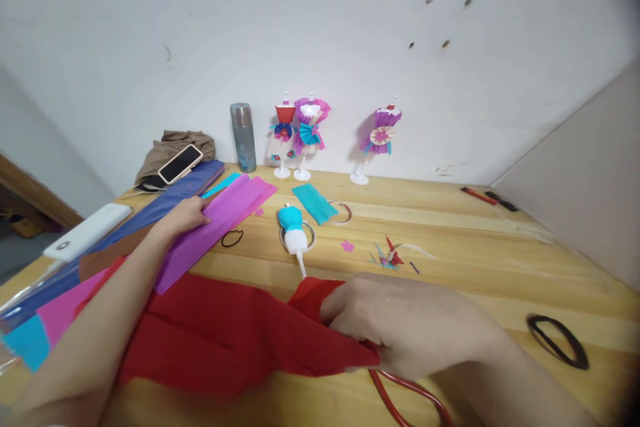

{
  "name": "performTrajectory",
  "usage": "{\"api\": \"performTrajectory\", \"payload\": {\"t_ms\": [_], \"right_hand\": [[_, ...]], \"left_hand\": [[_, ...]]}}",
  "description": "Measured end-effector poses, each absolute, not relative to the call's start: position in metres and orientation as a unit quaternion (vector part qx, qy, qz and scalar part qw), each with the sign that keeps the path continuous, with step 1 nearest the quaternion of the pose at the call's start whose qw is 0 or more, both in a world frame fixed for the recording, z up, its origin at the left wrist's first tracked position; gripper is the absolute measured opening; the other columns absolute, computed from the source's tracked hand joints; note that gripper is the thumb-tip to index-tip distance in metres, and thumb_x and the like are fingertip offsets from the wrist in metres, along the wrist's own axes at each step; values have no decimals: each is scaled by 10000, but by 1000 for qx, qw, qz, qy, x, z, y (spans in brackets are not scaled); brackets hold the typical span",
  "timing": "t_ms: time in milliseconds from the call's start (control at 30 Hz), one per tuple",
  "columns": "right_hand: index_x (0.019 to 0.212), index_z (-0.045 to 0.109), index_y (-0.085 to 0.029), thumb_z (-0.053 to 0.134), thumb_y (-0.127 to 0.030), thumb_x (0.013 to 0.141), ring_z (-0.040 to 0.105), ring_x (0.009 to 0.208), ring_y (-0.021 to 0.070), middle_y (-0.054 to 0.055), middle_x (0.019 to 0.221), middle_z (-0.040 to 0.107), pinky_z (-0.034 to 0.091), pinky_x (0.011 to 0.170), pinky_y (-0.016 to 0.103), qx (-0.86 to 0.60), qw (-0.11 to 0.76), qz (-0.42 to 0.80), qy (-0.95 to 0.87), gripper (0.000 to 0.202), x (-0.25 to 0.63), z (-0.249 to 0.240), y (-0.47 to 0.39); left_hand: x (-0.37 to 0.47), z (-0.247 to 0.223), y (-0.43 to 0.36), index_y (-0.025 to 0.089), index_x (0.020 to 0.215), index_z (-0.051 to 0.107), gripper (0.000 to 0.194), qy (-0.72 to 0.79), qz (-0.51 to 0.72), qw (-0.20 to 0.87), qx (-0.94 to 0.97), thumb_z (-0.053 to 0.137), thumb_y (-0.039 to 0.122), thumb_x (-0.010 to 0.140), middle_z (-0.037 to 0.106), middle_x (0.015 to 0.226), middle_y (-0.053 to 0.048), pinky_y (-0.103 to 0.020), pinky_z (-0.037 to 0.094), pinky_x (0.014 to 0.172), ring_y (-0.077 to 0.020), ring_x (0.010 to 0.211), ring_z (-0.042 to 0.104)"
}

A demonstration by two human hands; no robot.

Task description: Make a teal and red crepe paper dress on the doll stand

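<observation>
My right hand (400, 320) is closed on one end of a red crepe paper sheet (210, 327), which stretches left across the table's near side. Red scissor-like handles (415, 393) stick out beneath that hand; the rest of them is hidden. On the left, my left hand (187, 215) has its fingers curled on the upper part of a purple crepe paper strip (200, 240). Pink and blue paper lies around and under this strip. Between the hands, a small white dress form (296, 240) with a turquoise paper top lies on the table.
Three dressed mini forms (284, 133) stand along the wall beside a grey bottle (243, 137). A phone (181, 164) rests on brown cloth; a white power bank (87, 232) sits far left. Turquoise paper (315, 203), paper scraps (393, 253) and a black band (557, 341) lie about.
</observation>
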State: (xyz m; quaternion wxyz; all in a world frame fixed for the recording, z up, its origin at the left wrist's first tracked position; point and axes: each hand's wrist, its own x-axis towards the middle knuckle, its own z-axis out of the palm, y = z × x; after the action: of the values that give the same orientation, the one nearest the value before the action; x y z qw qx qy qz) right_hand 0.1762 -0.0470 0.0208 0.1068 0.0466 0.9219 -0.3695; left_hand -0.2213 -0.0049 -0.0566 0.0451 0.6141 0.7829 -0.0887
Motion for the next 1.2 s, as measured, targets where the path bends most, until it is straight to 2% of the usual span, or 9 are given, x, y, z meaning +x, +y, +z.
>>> {"api": "performTrajectory", "payload": {"t_ms": [133, 333, 433, 533, 700, 833, 967, 1067, 1200], "right_hand": [[618, 272, -192, 558, -40, 708, 400, 607, 92, -23, 690, 491, 269, 537, 257, 52, 106, -369, 922, 336, 176, 21, -47], [620, 269, -197, 570, -72, 747, 416, 617, 98, -14, 697, 520, 287, 540, 251, 50, 98, -358, 927, 350, 176, 22, -47], [617, 269, -195, 581, -78, 772, 400, 612, 92, -23, 692, 508, 284, 535, 247, 53, 99, -352, 929, 367, 177, 23, -48], [611, 263, -192, 589, -64, 760, 393, 601, 83, -33, 687, 490, 277, 526, 246, 56, 103, -353, 928, 381, 177, 23, -48], [612, 257, -191, 580, -53, 754, 378, 599, 81, -34, 681, 476, 261, 527, 247, 54, 102, -347, 931, 379, 177, 23, -48], [615, 261, -193, 569, -58, 745, 402, 612, 87, -28, 694, 497, 274, 538, 247, 52, 104, -357, 927, 360, 176, 20, -47], [614, 275, -189, 566, -64, 731, 423, 624, 90, -26, 705, 514, 277, 547, 250, 58, 102, -359, 926, 338, 176, 18, -47], [610, 269, -190, 561, -62, 720, 427, 612, 94, -22, 697, 517, 272, 541, 256, 60, 105, -360, 925, 337, 176, 21, -48], [619, 268, -196, 552, -71, 719, 430, 610, 106, -15, 697, 521, 277, 536, 262, 61, 104, -354, 927, 326, 176, 25, -48]], "left_hand": [[-216, -60, -6, 141, 1137, 674, 367, 774, -98, 46, 623, 601, 322, 826, 725, 1168, -161, -310, 494, 864, -294, 1063, 688], [-225, -55, -9, 185, 1056, 717, 307, 765, -115, 48, 632, 616, 216, 768, 752, 1131, -117, -278, 497, 880, -275, 1087, 683], [-234, -50, -9, 152, 1052, 722, 320, 773, -127, 36, 620, 603, 191, 757, 744, 1124, -157, -308, 512, 873, -299, 1068, 690], [-242, -49, -9, 114, 1085, 708, 353, 788, -130, 10, 602, 613, 240, 770, 712, 1162, -204, -355, 517, 886, -345, 1092, 676], [-250, -50, -9, 90, 1232, 635, 549, 812, -122, -11, 571, 666, 348, 749, 680, 1212, -239, -400, 522, 882, -383, 1092, 668], [-251, -50, -8, 82, 1180, 662, 527, 815, -122, 6, 567, 676, 371, 739, 704, 1184, -230, -356, 517, 874, -358, 1077, 679], [-250, -47, -7, 137, 1139, 688, 443, 816, -116, 20, 566, 651, 341, 748, 722, 1187, -174, -308, 508, 843, -319, 1081, 681], [-256, -42, -12, 124, 1004, 700, 328, 824, -105, 20, 556, 621, 305, 742, 744, 1062, -174, -322, 505, 780, -325, 982, 696], [-273, -36, -22, 119, 833, 637, 199, 832, -67, 19, 550, 576, 289, 750, 733, 912, -165, -371, 499, 744, -355, 906, 679]]}}
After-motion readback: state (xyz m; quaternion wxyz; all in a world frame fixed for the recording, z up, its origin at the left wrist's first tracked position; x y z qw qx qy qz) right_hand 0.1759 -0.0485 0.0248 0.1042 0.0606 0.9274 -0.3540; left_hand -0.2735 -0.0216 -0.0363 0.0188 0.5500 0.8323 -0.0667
